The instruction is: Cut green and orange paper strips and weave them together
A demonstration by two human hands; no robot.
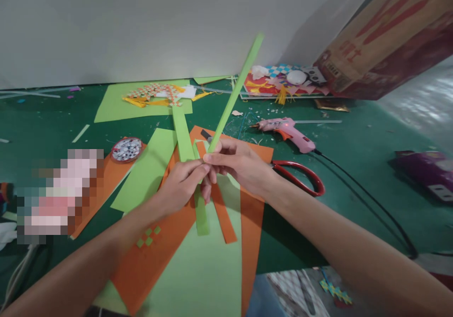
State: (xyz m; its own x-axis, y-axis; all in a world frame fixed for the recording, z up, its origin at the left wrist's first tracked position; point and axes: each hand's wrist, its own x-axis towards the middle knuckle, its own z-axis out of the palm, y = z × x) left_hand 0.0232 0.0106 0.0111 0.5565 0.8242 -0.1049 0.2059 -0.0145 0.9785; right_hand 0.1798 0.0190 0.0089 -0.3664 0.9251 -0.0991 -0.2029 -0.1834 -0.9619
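My left hand [184, 182] and my right hand [240, 163] meet over the green table, both pinched on a long green paper strip [236, 93] that slants up and to the right. The strip's lower end [201, 215] hangs below my fingers. An orange paper strip [222, 213] lies just under my hands on sheets of orange paper [163, 255] and light green paper [205, 274]. Another green strip [182, 133] lies flat behind my left hand.
Red-handled scissors [300, 178] lie right of my right wrist. A pink glue gun [286, 130] with a black cord [371, 204] sits further back. A round dish of googly eyes [126, 149], woven paper crafts [155, 93], a cardboard box [385, 38] and a purple packet [424, 171] surround the work.
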